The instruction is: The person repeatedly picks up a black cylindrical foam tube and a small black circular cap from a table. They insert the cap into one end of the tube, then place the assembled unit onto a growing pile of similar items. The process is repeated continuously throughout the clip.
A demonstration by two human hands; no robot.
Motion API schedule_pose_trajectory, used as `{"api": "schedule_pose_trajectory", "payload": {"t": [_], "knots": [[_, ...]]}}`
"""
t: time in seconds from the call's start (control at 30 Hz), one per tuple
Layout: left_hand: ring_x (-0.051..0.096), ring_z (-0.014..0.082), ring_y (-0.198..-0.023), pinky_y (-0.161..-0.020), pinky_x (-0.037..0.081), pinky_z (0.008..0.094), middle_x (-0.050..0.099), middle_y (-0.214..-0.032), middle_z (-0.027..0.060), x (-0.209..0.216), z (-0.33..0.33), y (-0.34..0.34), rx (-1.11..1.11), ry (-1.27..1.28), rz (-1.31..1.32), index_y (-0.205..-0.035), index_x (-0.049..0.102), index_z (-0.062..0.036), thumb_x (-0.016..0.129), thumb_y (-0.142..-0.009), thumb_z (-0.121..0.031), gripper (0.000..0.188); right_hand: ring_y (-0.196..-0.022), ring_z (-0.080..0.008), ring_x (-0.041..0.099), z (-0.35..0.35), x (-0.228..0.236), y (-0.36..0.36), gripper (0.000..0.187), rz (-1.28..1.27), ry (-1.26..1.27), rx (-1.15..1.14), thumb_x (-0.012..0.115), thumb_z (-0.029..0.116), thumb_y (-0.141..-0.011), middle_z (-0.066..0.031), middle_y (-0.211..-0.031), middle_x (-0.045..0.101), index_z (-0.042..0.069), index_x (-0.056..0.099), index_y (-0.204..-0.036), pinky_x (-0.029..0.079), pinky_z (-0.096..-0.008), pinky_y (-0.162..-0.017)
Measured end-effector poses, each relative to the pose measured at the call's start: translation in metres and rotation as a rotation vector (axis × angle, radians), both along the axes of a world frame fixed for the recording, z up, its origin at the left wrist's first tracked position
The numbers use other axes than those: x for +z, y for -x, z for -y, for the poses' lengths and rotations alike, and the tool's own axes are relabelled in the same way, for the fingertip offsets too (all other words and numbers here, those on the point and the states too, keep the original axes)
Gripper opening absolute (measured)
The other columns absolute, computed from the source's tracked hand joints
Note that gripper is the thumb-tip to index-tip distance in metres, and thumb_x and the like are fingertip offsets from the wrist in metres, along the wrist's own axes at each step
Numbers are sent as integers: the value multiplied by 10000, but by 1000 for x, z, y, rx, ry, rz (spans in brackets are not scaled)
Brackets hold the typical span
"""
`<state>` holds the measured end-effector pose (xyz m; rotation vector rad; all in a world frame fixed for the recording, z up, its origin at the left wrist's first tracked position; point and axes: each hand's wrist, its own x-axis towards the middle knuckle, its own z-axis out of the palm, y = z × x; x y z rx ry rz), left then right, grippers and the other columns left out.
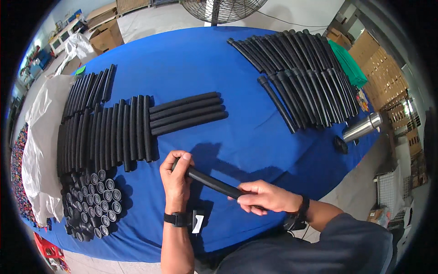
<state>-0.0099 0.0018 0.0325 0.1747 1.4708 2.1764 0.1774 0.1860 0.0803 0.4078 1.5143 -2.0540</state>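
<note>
A black foam-like tube (211,181) slants between my two hands above the blue cloth. My left hand (177,176) is closed round its upper left end, thumb on top. Around its lower right end my right hand (263,196) is wrapped, hiding that end. Beyond my left hand, several loose black tubes (187,111) lie crosswise against a row of upright-laid black tubes (121,132). Nearer on the left sits a cluster of round black caps (97,198) with ringed faces.
Capped black tubes (315,98) lie in two rows at the far right, beside a green cloth (349,64). A steel flask (362,128) lies near the blue tablecloth's (182,59) right edge. White plastic sheeting (43,146) covers the left edge. A fan (221,9) stands behind.
</note>
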Motion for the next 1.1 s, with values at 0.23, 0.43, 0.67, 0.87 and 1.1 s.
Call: {"api": "schedule_pose_trajectory", "payload": {"t": [0.23,0.43,0.67,0.87,1.1], "knots": [[517,84,-663,-600,383,237,606,-751,17,-5,0,0,54,10,-34,-879,636,-65,664,-964,-201,163,-551,-59,541,9,-2,2,302,-135,-310,40,606,311,-1042,-16,-792,595,34,579,-1159,426,-241,-472],[513,104,-706,-664,396,263,600,-753,33,-11,0,1,77,-46,-49,-851,612,-56,656,-964,-193,184,-516,-26,438,7,-12,4,256,-110,-66,29,567,313,-1067,40,-746,476,84,528,-961,355,-212,-440],[490,77,-649,-595,380,241,609,-758,18,-21,-1,2,133,-119,-60,-863,631,-53,680,-952,-164,151,-543,-34,468,8,-12,6,255,-132,-120,56,575,316,-1063,37,-753,489,69,545,-1009,378,-219,-460],[474,57,-563,-463,339,204,607,-764,14,-7,-4,-1,89,-20,8,-914,622,-68,698,-949,-174,135,-583,-95,610,9,-31,3,318,-864,-1016,-54,561,315,-1065,-63,-929,690,57,584,-1249,416,-245,-469],[476,53,-567,-463,347,202,610,-768,10,-9,-3,-2,13,-135,-3,-916,623,-74,695,-955,-183,137,-579,-118,627,-9,-6,6,384,16,51,68,535,382,-1065,-84,-924,705,53,614,-1246,457,-247,-479]]}}
